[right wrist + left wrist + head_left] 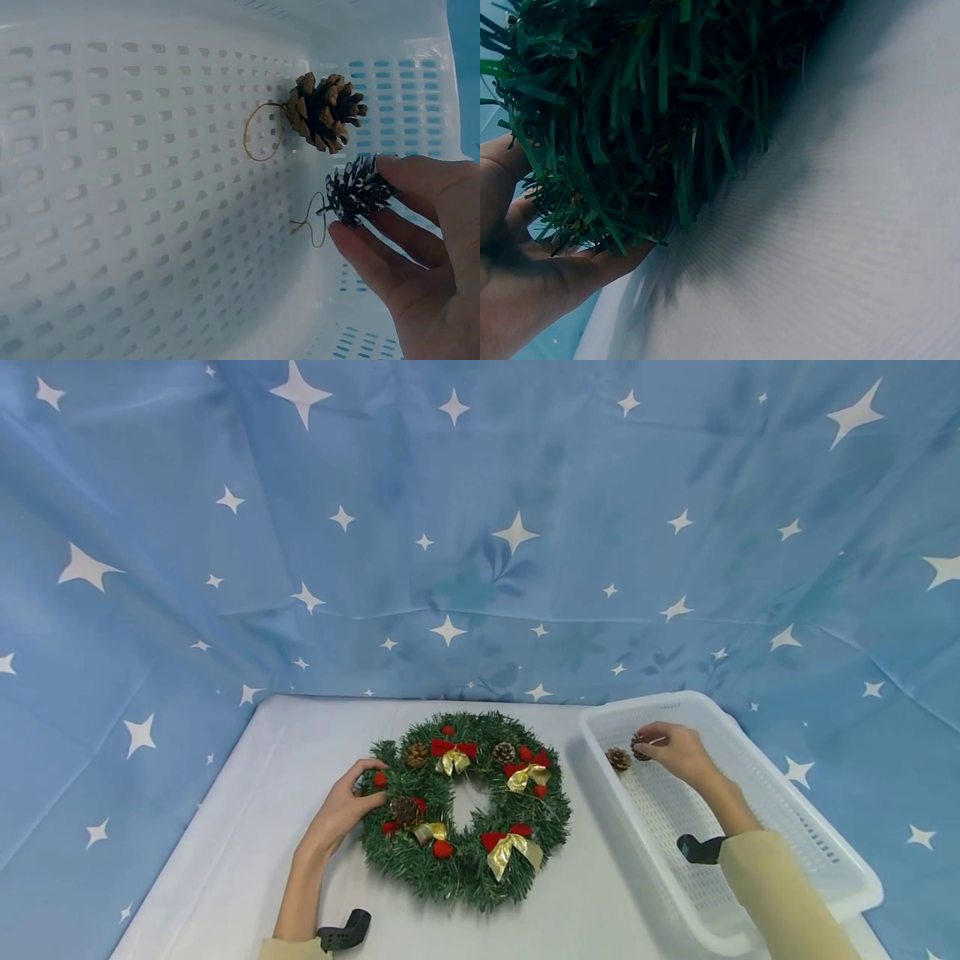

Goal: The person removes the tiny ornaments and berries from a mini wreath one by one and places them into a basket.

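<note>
both arms (300, 889) extended forward; left hand (342, 812) curved, right hand (679, 754) pinching

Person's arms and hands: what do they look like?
Left hand and right hand: no gloves. Left sleeve and right sleeve: plain pale beige. Left wrist unit and right wrist unit: small, black, bent shape, strapped on. No cables or readable markings visible.

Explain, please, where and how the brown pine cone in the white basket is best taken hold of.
Probably best pinch the brown pine cone across its wide, scaly body, coming from above: a wall of the white basket stands close beside it, and its thin cord loop offers little grip.
</note>
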`<state>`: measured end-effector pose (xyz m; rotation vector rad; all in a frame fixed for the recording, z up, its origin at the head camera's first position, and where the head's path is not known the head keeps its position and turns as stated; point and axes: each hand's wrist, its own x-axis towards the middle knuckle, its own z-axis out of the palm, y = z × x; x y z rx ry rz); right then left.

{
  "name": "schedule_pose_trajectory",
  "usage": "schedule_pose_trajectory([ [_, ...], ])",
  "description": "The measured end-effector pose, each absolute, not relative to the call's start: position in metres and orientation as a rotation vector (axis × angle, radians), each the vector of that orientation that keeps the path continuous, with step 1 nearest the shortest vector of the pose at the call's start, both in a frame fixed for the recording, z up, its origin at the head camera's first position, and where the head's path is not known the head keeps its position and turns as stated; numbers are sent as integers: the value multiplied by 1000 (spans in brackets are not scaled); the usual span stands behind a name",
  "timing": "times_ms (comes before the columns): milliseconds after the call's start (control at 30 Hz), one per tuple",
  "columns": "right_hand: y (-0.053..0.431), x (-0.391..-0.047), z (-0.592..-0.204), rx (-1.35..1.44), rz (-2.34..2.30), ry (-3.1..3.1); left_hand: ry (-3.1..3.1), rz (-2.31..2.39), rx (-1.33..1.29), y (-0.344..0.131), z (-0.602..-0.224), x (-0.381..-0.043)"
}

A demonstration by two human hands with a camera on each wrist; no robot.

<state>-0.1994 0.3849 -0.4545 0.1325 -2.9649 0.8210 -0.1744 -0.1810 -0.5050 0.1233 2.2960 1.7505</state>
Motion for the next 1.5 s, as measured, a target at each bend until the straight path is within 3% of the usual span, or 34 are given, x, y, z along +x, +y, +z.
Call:
schedule_pose_trajectory([
  [733, 382, -202, -467, 144, 821, -2995, 2292, 1764, 138, -179, -505, -170],
  [1500, 377, -195, -446, 239, 724, -2974, 2288, 1772, 126, -181, -505, -172],
])
